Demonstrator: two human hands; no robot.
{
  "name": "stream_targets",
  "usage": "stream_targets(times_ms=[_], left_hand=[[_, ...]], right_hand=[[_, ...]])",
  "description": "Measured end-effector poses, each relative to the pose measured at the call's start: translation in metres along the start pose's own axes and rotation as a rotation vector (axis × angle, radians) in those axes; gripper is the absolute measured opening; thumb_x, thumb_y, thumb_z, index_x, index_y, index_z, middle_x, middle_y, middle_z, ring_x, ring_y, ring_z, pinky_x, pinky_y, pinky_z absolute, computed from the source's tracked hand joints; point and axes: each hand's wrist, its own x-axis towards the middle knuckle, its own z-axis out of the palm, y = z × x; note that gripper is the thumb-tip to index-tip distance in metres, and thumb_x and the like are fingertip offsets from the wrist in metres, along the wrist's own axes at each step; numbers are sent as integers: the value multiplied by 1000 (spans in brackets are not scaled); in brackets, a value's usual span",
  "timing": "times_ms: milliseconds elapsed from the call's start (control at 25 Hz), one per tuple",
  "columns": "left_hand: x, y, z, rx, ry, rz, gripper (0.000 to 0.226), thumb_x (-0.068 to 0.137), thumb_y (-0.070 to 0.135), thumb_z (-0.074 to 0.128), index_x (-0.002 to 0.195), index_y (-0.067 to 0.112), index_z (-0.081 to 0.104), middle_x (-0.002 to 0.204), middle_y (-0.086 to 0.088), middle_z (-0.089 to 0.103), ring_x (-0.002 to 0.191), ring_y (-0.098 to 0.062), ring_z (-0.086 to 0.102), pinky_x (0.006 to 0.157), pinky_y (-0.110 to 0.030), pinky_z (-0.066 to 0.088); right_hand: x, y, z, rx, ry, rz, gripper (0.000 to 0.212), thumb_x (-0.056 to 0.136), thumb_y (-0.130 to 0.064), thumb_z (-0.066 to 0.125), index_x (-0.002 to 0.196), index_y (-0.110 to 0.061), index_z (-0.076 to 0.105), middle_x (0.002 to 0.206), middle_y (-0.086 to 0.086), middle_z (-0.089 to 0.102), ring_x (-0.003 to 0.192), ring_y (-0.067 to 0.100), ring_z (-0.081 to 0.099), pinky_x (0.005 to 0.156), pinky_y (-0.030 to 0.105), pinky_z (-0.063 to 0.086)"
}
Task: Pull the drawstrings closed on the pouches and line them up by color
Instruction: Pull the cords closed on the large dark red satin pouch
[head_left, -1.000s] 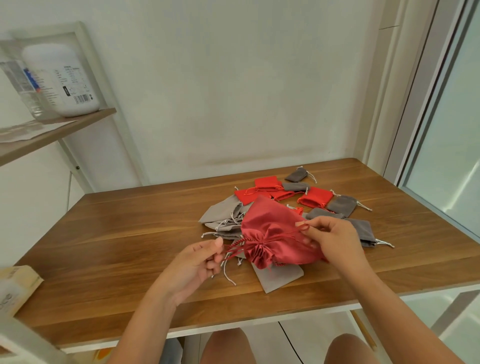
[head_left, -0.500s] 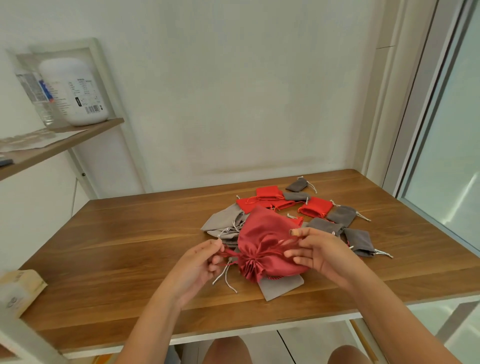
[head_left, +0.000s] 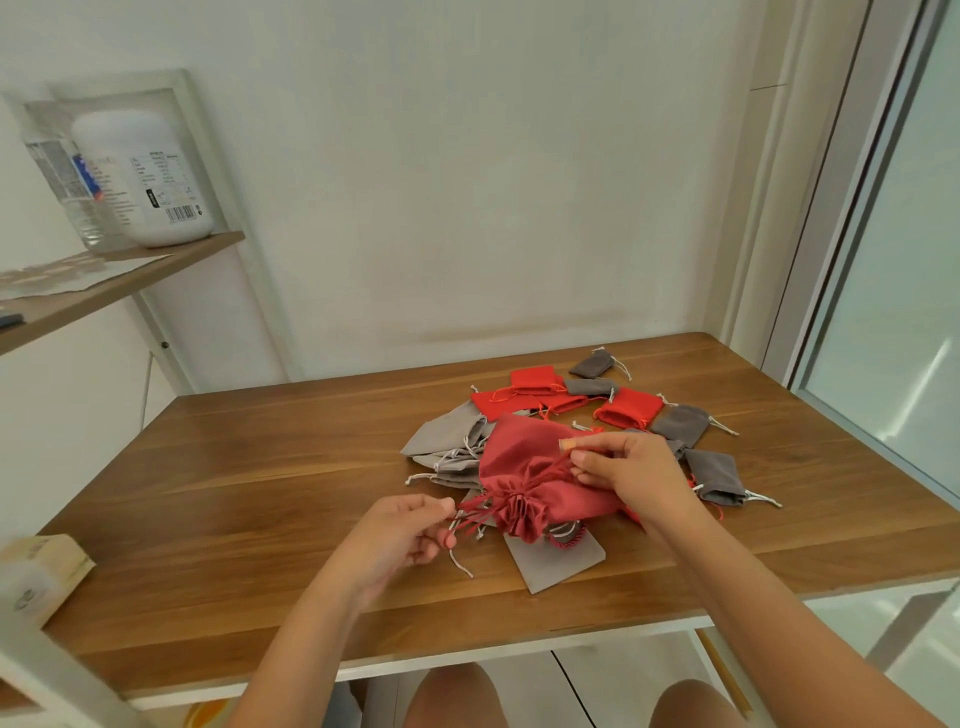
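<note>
**A:** In the head view, what are the two hands on?

**B:** The left hand (head_left: 400, 535) has its fingers (head_left: 439, 503) curled. Thumb and forefinger pinch the red drawstring (head_left: 475, 512) where it comes out on the left of the big red pouch (head_left: 524, 478). The right hand (head_left: 628, 473) pinches another run of that cord above the pouch body, and its other fingers are loosely bent against the fabric.

**A:** And where is the pouch?

**B:** It is between the hands, over the bench (head_left: 260, 493), on top of a flat pale grey pouch (head_left: 556, 564). Its mouth is gathered into pleats and faces the person.

**A:** What lies around it?

**B:** Light grey pouches (head_left: 447, 436) touch it on the left. Small red pouches (head_left: 628, 410) and dark grey pouches (head_left: 714, 475) lie scattered behind it and to the right, with the colours mixed.
</note>
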Motion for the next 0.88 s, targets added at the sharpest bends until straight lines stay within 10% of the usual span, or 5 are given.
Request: stream_targets(times_ms=[320,480,560,720,880], left_hand=[[15,28,3,584,466,363,10,89,14,57,85,19,65,82,8,64,69,-4,55,62,-17,38],[18,25,6,643,260,124,32,94,30,55,69,14,67,66,3,67,57,-8,59,64,-23,48],[16,21,10,755,184,217,10,89,19,60,83,21,67,81,7,67,70,-8,59,68,-22,48],[12,21,23,947,-202,332,54,76,8,70,121,34,55,117,19,53,101,1,50,77,-8,37],[15,24,33,862,-123,354,34,83,18,70,115,26,62,107,8,62,89,-2,58,73,-13,46]], right_hand=[[21,-22,-5,-489,-57,-265,53,81,11,44,105,-31,65,119,-10,62,112,5,53,94,23,43],[-28,-15,-5,-451,-100,-435,43,77,13,45,89,-24,65,92,-16,66,85,9,59,71,15,44],[-45,-6,0,-562,-232,-493,31,78,-3,54,97,-26,65,96,-23,63,94,1,56,78,10,41],[-35,25,6,-1120,-307,-538,66,77,-46,67,137,-36,42,133,-21,40,128,0,29,107,19,25],[-14,26,9,-1222,-232,-516,36,85,-27,62,121,-25,60,122,-7,57,110,14,50,92,27,38]])
